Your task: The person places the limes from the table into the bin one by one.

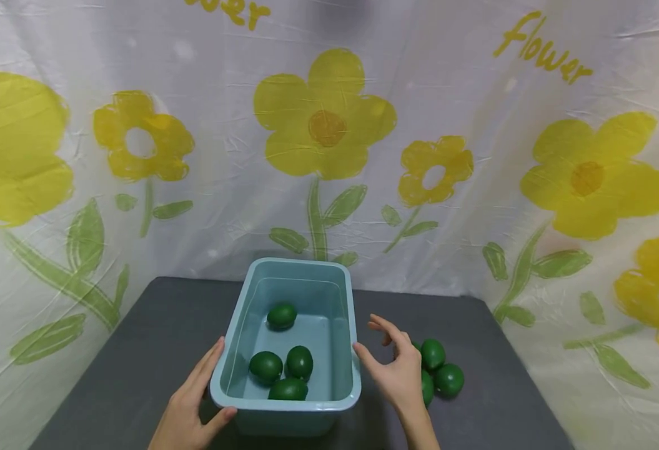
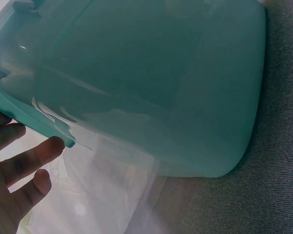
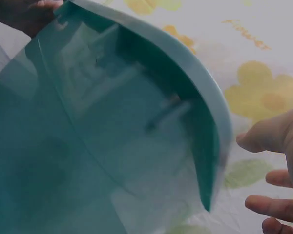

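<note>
A light blue plastic tub point(image 1: 287, 405) stands on the grey table, with several dark green, egg-shaped fruits point(image 1: 299, 362) inside. My left hand point(image 1: 190, 400) is at its near left corner, fingers extended along the left side and thumb at the front rim. In the left wrist view, the fingertips point(image 2: 52, 146) touch the tub's rim point(image 2: 31, 117). My right hand point(image 1: 392, 369) is beside the tub's right rim, thumb tip close to the edge and fingers spread loosely with nothing held. The right wrist view has that thumb point(image 3: 256, 139) just outside the rim point(image 3: 219, 114).
More green fruits point(image 1: 449, 380) lie in a cluster on the table right of the tub, partly hidden behind my right hand. A white curtain point(image 1: 211, 206) with painted yellow flowers surrounds the grey tabletop point(image 1: 138, 369) at the back and sides.
</note>
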Motion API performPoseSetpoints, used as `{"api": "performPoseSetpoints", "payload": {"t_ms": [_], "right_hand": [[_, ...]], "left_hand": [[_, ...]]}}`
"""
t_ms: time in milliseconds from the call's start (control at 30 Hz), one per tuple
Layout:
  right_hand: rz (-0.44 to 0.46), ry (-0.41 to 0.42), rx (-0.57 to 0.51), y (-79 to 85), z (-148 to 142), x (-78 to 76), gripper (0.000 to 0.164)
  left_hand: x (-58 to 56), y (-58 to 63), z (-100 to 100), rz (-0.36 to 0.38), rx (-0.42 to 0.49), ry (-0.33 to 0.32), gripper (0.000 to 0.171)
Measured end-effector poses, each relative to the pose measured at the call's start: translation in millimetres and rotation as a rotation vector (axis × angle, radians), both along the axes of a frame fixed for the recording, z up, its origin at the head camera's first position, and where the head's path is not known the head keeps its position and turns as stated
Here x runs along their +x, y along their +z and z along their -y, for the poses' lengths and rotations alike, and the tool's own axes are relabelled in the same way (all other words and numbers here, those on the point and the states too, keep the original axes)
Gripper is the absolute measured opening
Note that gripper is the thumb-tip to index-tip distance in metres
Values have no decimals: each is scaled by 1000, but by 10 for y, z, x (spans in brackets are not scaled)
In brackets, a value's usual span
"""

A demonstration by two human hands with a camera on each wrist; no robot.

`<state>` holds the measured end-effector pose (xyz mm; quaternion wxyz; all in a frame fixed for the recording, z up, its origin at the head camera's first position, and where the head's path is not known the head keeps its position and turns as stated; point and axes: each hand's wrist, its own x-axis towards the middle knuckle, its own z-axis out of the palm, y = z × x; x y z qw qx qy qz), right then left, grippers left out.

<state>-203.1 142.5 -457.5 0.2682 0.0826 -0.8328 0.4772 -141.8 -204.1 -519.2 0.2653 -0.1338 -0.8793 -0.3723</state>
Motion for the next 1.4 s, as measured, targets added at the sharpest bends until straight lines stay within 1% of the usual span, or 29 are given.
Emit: {"api": "performPoseSetpoints", "payload": {"t_ms": [233,367,500,767,833,1000,1200,1300,1400], "right_hand": [[14,-73,-6,-61,-228,2,54],[25,-99,-10,-84,-344,18,53],[60,-132,-13,-118,-435,58,53],[148,-185,-31,-217,-562,105,54],[155,-196,-23,-239,-594,108,54],[140,-221,3,-283,-675,143,52],[192,-271,41,-371,-746,190,52],[204,-292,73,-429,-785,191,54],[205,-314,99,-477,-811,187,56]], "left_hand": [[-4,-13,-6,2,3,3,105],[-3,-5,-15,32,-9,26,106],[4,16,-27,58,-31,57,106],[12,33,-37,64,-26,60,106],[10,30,-36,60,-21,57,106],[4,24,-36,46,-9,42,105],[3,22,-39,35,-4,44,105],[1,14,-34,27,-3,42,106],[2,15,-34,34,-10,49,106]]}}
